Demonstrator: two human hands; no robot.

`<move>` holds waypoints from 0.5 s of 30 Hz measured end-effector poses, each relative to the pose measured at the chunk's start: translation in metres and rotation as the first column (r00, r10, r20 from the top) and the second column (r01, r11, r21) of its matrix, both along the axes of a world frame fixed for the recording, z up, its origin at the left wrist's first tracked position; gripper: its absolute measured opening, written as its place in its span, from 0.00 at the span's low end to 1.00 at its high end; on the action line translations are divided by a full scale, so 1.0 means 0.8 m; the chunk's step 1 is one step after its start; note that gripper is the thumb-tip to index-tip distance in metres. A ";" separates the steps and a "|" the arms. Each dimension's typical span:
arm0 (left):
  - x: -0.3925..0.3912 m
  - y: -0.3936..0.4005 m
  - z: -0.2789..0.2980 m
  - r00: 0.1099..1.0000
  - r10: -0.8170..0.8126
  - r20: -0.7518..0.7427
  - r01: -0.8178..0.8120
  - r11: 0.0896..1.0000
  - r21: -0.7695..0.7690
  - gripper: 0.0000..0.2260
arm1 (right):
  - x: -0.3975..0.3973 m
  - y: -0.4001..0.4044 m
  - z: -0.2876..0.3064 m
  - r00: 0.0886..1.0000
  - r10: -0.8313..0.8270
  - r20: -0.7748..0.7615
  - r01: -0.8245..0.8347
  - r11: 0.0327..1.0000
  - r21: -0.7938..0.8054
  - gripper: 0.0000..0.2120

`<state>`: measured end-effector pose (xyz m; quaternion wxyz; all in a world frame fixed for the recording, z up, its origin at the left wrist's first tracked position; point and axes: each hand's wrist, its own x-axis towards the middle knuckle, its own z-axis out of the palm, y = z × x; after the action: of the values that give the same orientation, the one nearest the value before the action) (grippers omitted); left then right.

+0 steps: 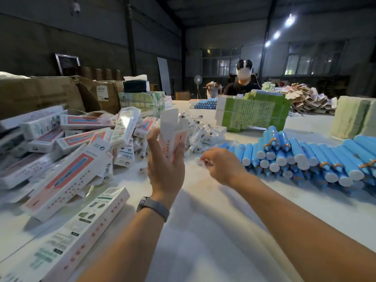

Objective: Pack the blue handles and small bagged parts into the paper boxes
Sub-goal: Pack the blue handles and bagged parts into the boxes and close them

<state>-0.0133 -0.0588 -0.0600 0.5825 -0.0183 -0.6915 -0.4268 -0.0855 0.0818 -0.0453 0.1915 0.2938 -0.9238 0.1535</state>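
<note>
Forearms nearest. Left hand [165, 159] clamped on upright, open box [173, 135]: light, crushable card, best held by edges. Right hand [219, 163], between box and handles [305, 157], pinching small blurred part [200, 160]; contents unclear.

Brown cartons [40, 92] stand at ten o'clock. A green bundle [254, 112] sits on the bench [213, 231] at one o'clock, a fan [198, 80] beyond it at twelve.

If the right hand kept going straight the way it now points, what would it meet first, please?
The right hand points left, toward the open paper box that the left hand holds upright. It would probably meet that box or those fingers first, though depth is unclear.
</note>
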 end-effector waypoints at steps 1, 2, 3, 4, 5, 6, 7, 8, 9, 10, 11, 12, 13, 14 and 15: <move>0.000 0.002 0.001 0.999 -0.048 -0.003 0.048 0.999 0.005 0.23 | 0.007 0.004 0.016 0.998 0.021 -0.064 -0.034 0.979 -0.199 0.09; 0.001 0.006 0.002 0.994 -0.110 -0.003 0.110 0.994 0.020 0.23 | 0.016 0.009 0.038 0.993 0.047 -0.104 -0.088 0.898 -0.430 0.07; 0.002 0.011 0.003 0.984 -0.177 0.002 0.176 0.984 0.037 0.22 | 0.027 0.014 0.062 0.987 0.105 -0.121 -0.158 0.749 -0.643 0.06; 0.004 0.017 0.003 0.973 -0.233 0.006 0.232 0.972 0.044 0.22 | 0.041 0.021 0.086 0.972 0.195 -0.135 -0.222 0.555 -0.802 0.05; 0.007 0.025 0.003 0.962 -0.272 0.008 0.271 0.962 0.039 0.21 | 0.057 0.027 0.107 0.942 0.295 -0.158 -0.263 0.360 -0.895 0.06; 0.009 0.033 0.003 0.952 -0.307 0.006 0.307 0.951 0.033 0.21 | 0.070 0.032 0.122 0.902 0.383 -0.198 -0.292 0.206 -0.934 0.06; 0.011 0.041 0.002 0.939 -0.344 0.001 0.344 0.938 0.033 0.21 | 0.082 0.036 0.132 0.866 0.440 -0.237 -0.314 0.112 -0.943 0.07; 0.013 0.049 0.002 0.924 -0.383 -0.005 0.383 0.922 0.049 0.22 | 0.093 0.037 0.138 0.844 0.467 -0.264 -0.335 0.074 -0.939 0.08; 0.014 0.057 0.000 0.906 -0.422 -0.014 0.422 0.904 0.072 0.22 | 0.102 0.037 0.140 0.838 0.465 -0.285 -0.361 0.083 -0.929 0.08; 0.016 0.065 -0.001 0.892 -0.452 -0.027 0.452 0.887 0.096 0.22 | 0.107 0.035 0.140 0.849 0.433 -0.301 -0.394 0.142 -0.908 0.09; 0.018 0.072 -0.002 0.884 -0.466 -0.036 0.467 0.877 0.113 0.23 | 0.109 0.034 0.139 0.867 0.385 -0.315 -0.423 0.237 -0.874 0.09; 0.021 0.078 -0.003 0.881 -0.471 -0.037 0.472 0.874 0.118 0.23 | 0.108 0.032 0.136 0.886 0.332 -0.323 -0.434 0.349 -0.831 0.08; 0.024 0.084 -0.003 0.880 -0.473 -0.030 0.474 0.874 0.112 0.24 | 0.106 0.032 0.133 0.900 0.292 -0.322 -0.427 0.455 -0.781 0.08; 0.026 0.087 -0.003 0.878 -0.478 -0.023 0.477 0.873 0.105 0.24 | 0.103 0.031 0.128 0.909 0.268 -0.320 -0.417 0.552 -0.722 0.08; 0.028 0.089 -0.002 0.877 -0.481 -0.020 0.480 0.871 0.105 0.25 | 0.100 0.032 0.124 0.912 0.244 -0.328 -0.405 0.649 -0.644 0.08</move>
<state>0.0092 0.0123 -0.0619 0.4560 -0.1568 -0.6435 -0.5945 -0.0055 0.1073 0.0536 0.3547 0.3752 -0.7017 0.4910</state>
